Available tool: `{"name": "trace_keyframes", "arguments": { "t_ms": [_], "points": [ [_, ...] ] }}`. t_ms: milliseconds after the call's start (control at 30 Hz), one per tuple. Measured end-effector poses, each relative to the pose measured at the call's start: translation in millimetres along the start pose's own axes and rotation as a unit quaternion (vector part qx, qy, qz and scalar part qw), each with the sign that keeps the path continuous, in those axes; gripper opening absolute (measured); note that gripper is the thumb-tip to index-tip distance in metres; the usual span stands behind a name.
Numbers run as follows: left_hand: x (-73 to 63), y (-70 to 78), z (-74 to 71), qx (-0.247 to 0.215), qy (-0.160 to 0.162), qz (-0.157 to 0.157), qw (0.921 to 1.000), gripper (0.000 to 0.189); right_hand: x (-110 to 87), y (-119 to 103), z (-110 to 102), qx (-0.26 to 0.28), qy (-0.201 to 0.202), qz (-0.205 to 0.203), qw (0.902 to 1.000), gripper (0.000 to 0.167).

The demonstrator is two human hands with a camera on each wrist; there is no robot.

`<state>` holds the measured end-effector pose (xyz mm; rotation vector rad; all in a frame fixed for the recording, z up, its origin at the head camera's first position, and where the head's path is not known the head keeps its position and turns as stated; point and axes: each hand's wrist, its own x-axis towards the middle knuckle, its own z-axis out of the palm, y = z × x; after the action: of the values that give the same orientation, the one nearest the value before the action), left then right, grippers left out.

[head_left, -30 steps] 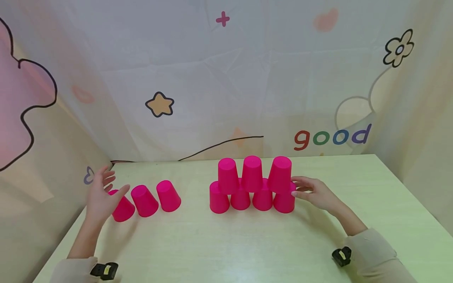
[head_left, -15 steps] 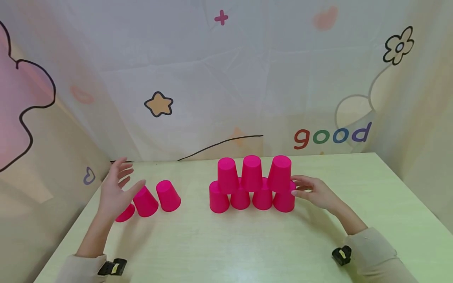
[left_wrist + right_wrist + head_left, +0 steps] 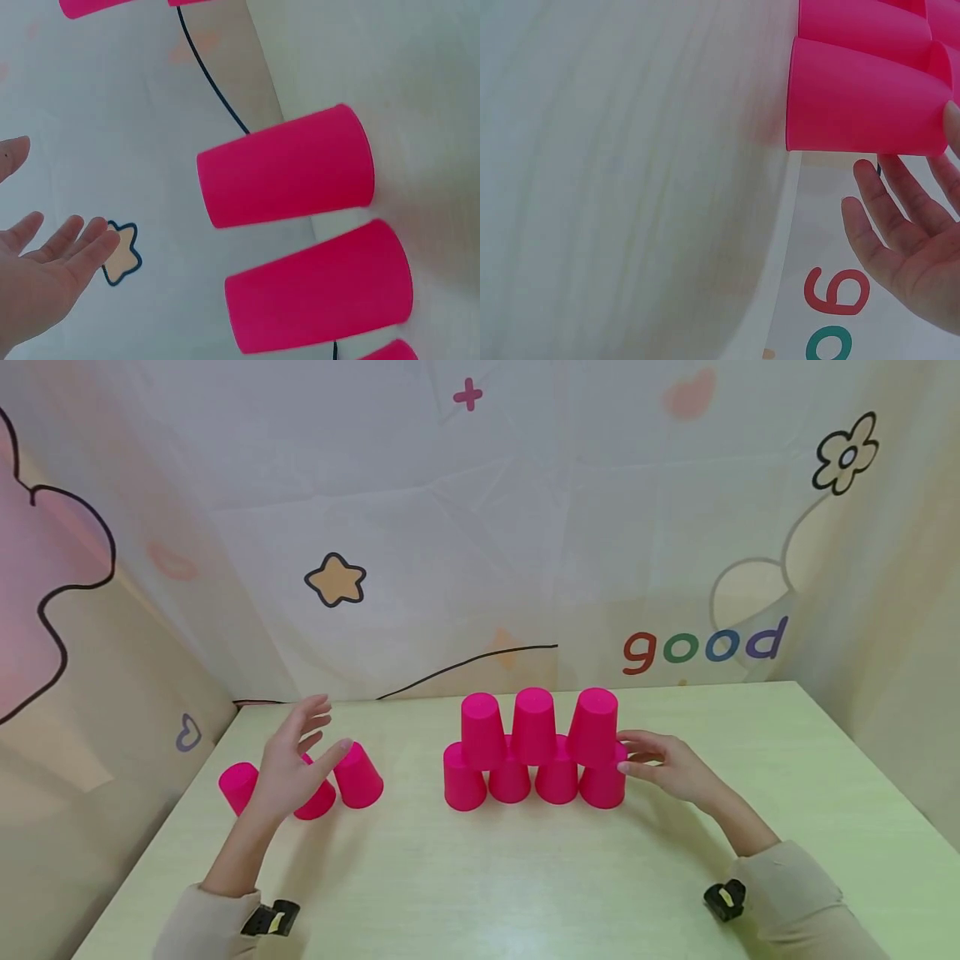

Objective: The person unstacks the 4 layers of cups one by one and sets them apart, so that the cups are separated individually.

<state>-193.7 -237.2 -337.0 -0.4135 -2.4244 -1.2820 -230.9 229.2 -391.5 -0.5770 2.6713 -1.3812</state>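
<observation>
Three pink cups stand upside down on the left of the table: a left cup point(image 3: 237, 785), a middle cup point(image 3: 315, 803) and a right cup point(image 3: 360, 782). My left hand point(image 3: 288, 772), fingers spread and nothing in it, hovers over the middle one and partly hides it. In the left wrist view that hand point(image 3: 45, 277) is apart from the cups. Right of centre, three pink cups point(image 3: 534, 727) rest on a row of several more point(image 3: 465, 781). My right hand point(image 3: 671, 767) is at the row's right end cup point(image 3: 862, 101), thumb at its narrow end, other fingers loosely extended beside it.
The pale wooden table point(image 3: 480, 877) has its back edge against a printed curtain point(image 3: 420, 568). Black wrist devices sit at the left sleeve point(image 3: 272, 918) and right sleeve point(image 3: 725, 900). A gap of bare tabletop separates the left cups from the stack.
My left hand has moved right, from the left cup across to the middle and right cups, uncovering the left one. The right hand and the stack stay in place.
</observation>
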Motion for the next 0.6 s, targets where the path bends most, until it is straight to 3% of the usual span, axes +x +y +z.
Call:
{"name": "trace_keyframes", "arguments": {
  "t_ms": [333, 600],
  "points": [
    [10.5, 8.8, 26.4, -0.015, -0.054, 0.003, 0.9984, 0.065, 1.3, 2.8, 0.5, -0.002, 0.002, -0.002, 1.0, 0.052],
    [18.7, 13.2, 45.8, -0.01, -0.088, 0.028, 0.9957, 0.069, 1.7, 4.9, 1.3, -0.007, 0.005, -0.001, 1.0, 0.051]
  ]
}}
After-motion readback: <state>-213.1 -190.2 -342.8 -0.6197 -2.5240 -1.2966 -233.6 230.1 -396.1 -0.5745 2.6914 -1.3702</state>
